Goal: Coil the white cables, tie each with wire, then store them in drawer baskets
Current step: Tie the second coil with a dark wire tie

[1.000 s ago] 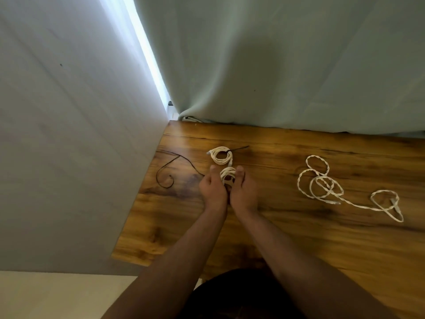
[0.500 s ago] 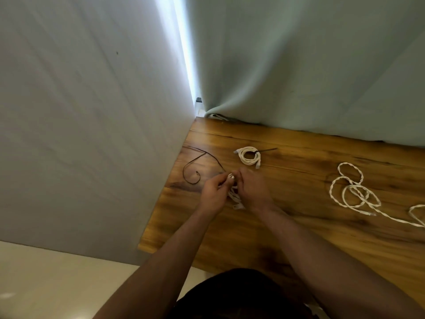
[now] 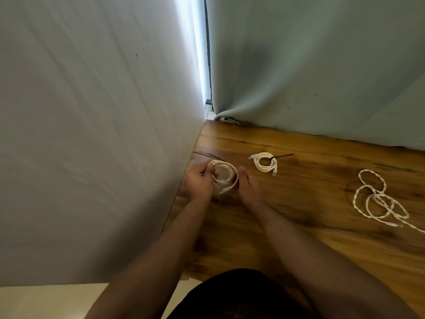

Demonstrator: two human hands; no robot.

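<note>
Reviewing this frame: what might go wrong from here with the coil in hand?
1. The held coil shows no tie; gripped by the left hand, it may spring open if that grip slackens.
2. The dark wire lies near the table's left edge behind that hand; a nudge might push it off.

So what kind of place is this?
Likely a home or office room corner: a wood-grain desk set against a plain wall, with a pale curtain drawn behind it and daylight at its edge.
</note>
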